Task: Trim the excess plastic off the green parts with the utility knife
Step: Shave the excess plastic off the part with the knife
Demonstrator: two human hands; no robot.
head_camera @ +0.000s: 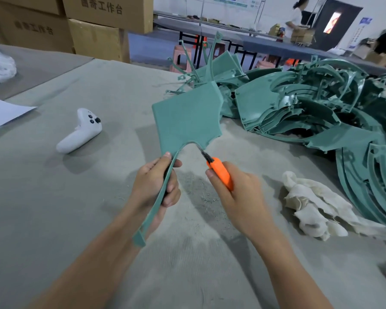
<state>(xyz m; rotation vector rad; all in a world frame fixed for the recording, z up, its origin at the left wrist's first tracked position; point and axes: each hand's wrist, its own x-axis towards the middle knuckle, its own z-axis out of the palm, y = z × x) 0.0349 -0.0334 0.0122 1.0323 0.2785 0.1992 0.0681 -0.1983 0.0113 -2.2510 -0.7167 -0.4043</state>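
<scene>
A flat green plastic part (187,117) with a long narrow leg is held up over the table. My left hand (156,181) grips that leg, thumb near the wide plate. My right hand (236,195) grips an orange utility knife (221,172). Its blade tip touches the curved inner edge of the part, just under the plate. A large pile of green parts (316,108) lies on the table to the right.
A grey cloth-covered table (54,197) carries fine plastic shavings under my hands. A white game controller (80,130) lies to the left, a crumpled white cloth (314,206) to the right. Cardboard boxes (94,25) stand at the back left. People work at far tables.
</scene>
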